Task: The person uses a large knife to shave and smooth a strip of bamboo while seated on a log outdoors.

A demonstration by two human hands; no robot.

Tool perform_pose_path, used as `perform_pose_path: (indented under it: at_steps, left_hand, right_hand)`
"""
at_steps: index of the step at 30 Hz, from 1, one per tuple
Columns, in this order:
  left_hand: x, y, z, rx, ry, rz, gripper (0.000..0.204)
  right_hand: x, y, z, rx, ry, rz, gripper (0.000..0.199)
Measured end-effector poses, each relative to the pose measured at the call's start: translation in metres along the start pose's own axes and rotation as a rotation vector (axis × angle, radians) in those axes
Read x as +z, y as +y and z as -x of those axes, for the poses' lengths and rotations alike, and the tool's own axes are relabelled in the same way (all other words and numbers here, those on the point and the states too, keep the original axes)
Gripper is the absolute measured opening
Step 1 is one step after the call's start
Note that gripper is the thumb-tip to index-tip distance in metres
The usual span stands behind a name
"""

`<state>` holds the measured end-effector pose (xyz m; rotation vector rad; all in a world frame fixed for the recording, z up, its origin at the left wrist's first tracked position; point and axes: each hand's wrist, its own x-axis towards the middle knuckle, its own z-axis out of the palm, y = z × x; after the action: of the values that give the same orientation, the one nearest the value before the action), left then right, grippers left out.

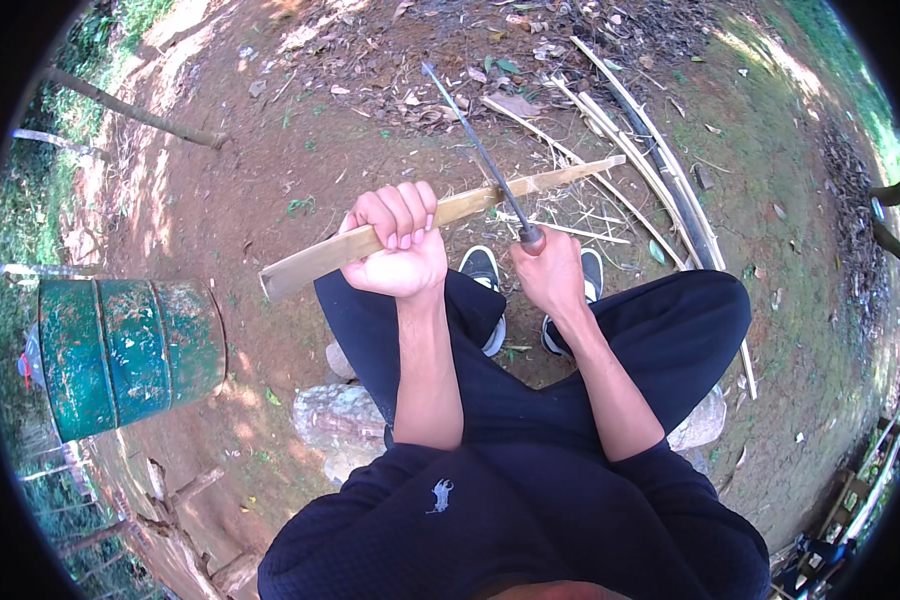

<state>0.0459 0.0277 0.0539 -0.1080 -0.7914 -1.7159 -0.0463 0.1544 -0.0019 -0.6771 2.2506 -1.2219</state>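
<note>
My left hand (400, 240) is closed around a flat, pale bamboo strip (308, 266). The strip slants from a broad, square end at the left up to a narrower end at the right. In my right hand (552, 272) is the dark handle of a machete (477, 146), its long thin blade seen nearly edge-on. The blade points away and to the left, crossing the strip to the right of my left hand. It seems to touch the strip there, though how deep it sits cannot be made out. Both hands are above my shoes, between my bent knees.
Several long split bamboo pieces (660, 160) lie on the dirt ahead to the right, with thin shavings (595, 232) near my feet. A rusty green drum (135, 350) lies at the left. Pale stone (338, 418) shows beside my legs. Dry leaves cover the far ground.
</note>
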Motion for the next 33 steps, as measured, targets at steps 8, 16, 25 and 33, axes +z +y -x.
perform_pose_path:
  at_steps: [8, 16, 25, 33]
  left_hand:
    - [0.012, -0.011, -0.005, 0.154, 0.083, -0.166, 0.035]
    - [0.015, -0.009, -0.005, 0.288, 0.049, -0.259, 0.029]
    - [-0.006, -0.008, -0.005, 0.317, 0.031, -0.320, 0.031]
    - [0.007, -0.013, -0.002, 0.332, 0.120, -0.422, 0.031]
  right_hand:
    - [-0.009, 0.010, 0.000, 0.433, -0.802, -1.305, 0.013]
    - [0.003, 0.009, 0.008, 0.495, -1.118, -1.602, 0.016]
    - [0.009, 0.009, 0.009, 0.466, -1.111, -1.666, 0.017]
    - [-0.001, -0.027, 0.025, -0.030, -0.348, -0.466, 0.018]
